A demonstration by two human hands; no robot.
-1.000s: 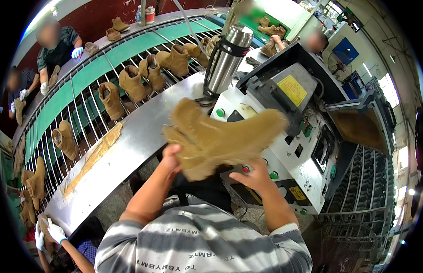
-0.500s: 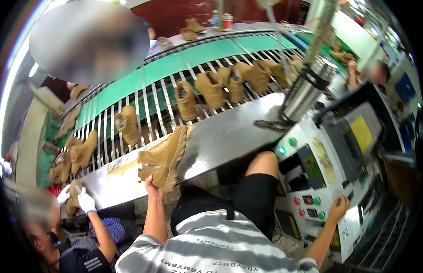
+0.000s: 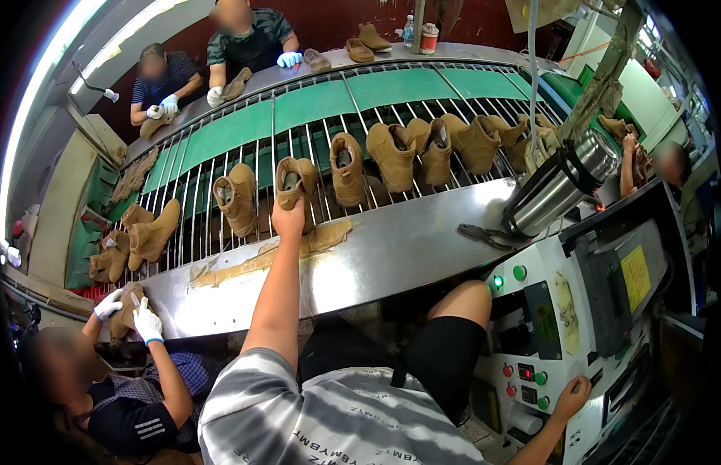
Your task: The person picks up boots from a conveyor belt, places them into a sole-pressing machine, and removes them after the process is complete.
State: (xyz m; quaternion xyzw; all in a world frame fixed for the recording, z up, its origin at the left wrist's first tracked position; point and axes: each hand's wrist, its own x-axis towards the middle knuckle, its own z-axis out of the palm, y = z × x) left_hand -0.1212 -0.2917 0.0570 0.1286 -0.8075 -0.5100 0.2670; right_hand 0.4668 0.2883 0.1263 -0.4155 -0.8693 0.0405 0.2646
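My left hand (image 3: pixel 289 215) is closed on the heel end of a tan ankle boot (image 3: pixel 290 178). The boot is upright over the bars of the conveyor (image 3: pixel 196 203), its opening facing up. More tan boots stand on both sides of it, one boot (image 3: pixel 235 203) to the left and another boot (image 3: pixel 347 169) to the right. Over by the white machine panel (image 3: pixel 559 358), my right hand (image 3: pixel 573 397) is held with its fingers curled. Whether anything is inside those fingers is hidden.
A steel ledge (image 3: pixel 407 225) runs along the conveyor's near side, with brown tape on it. On its right are a steel flask (image 3: pixel 566 182) and dark pliers (image 3: pixel 484 235). At lower left a co-worker's gloved hand (image 3: pixel 147 322) works on a boot. Two people handle footwear across the conveyor.
My left hand has carried the boot forward from above the ledge and turned it from lying sideways to upright over the bars. My right hand stays near the panel.
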